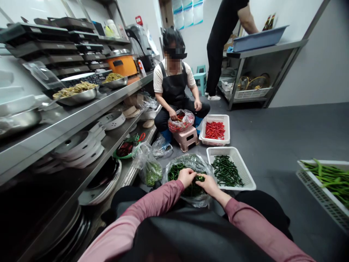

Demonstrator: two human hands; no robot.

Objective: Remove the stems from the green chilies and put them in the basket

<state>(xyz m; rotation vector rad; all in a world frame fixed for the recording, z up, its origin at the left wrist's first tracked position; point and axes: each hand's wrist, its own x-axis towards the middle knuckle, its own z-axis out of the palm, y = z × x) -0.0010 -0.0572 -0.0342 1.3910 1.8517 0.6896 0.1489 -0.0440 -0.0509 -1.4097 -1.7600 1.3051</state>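
Note:
My right hand (209, 185) is closed around a few green chili peppers (200, 178), just above an open clear plastic bag (169, 171). My left hand (187, 177) meets it there, its fingertips pinched at the end of a green chili pepper, partly hidden by the fingers. Dark green chilies (176, 170) fill the bag beneath both hands. Right beside the bag, a white perforated basket (247, 171) holds a heap of loose green chilies (227, 171).
Opposite, a person (174, 83) handles red chilies in a bag on a pink stool (187, 140). A white basket (228, 133) of red chilies stands nearby. Steel shelves (68, 122) run along the left. Another basket (313, 182) of long green peppers is at right.

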